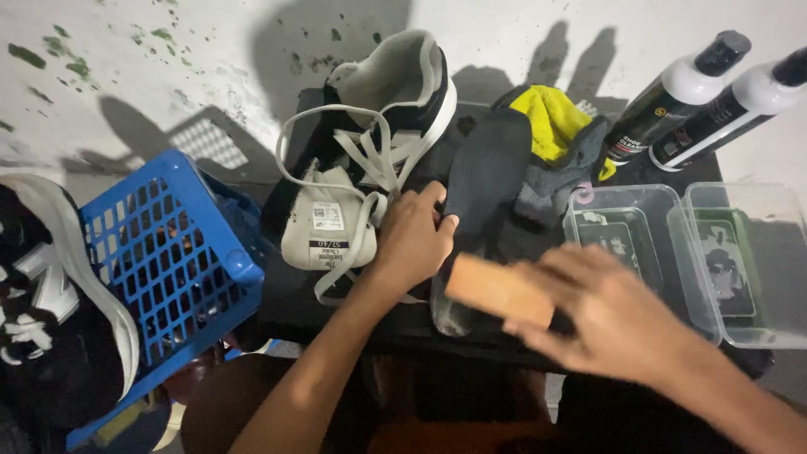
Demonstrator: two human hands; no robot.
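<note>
Head view, looking down. A dark tabletop (pixel 336 307) fills the centre of the frame, against a pale wall flecked with green. At lower left stands a blue plastic basket (pixel 168 261), tipped at an angle, with a black-and-white shoe (pixel 50 294) at the left edge beside it. At upper centre a second sneaker (pixel 378 109) lies on the tabletop, laces loose and tongue (pixel 324 227) pulled forward. At right sit two clear plastic tubs (pixel 672 252), side by side, and above them, at upper right, two white bottles (pixel 714 92) with dark caps, lying tilted. A yellow cloth (pixel 551 118) rests on a grey towel (pixel 546 189) at upper centre-right.

The dark insole (pixel 483 176) lies lengthwise at centre, its lower end towards the viewer. The left hand (pixel 412 240) presses its fingers closed on the insole's left edge, pinning it flat. The right hand (pixel 614 315) (motion-blurred) is closed around a tan block (pixel 500 290), seemingly a sponge or brush, held on or just over the insole's lower part; contact cannot be confirmed.

For good work, judged from this arrangement: keep the left hand firm near the worked area so the insole does not slide, run the block along its length with even pressure, and keep strokes clear of the pinning fingers and the tubs nearby.
</note>
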